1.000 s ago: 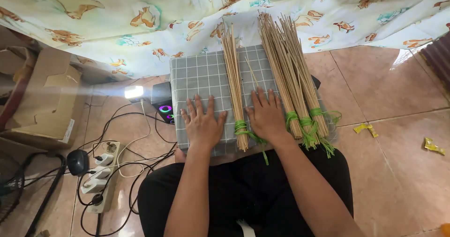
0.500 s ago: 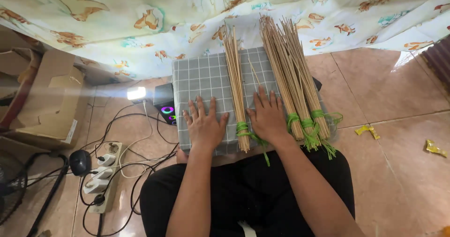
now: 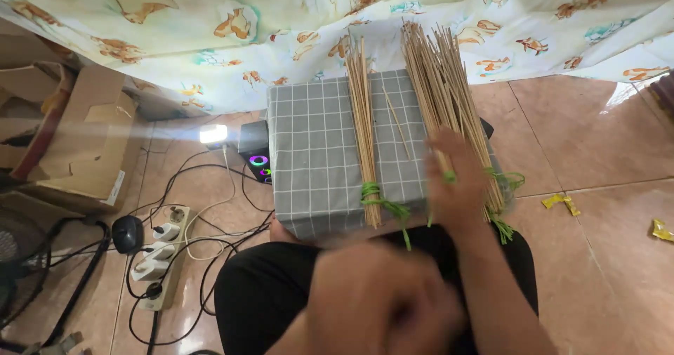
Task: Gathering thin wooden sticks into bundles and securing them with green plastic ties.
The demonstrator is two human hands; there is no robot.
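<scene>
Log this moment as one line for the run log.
right hand: on tied stick bundles | left hand: raised, blurred, empty-looking | single bundle: on grey checked board

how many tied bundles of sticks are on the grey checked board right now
3, as far as shows: one bundle mid-board, two side by side at its right edge under the right hand, which may hide another.
</scene>
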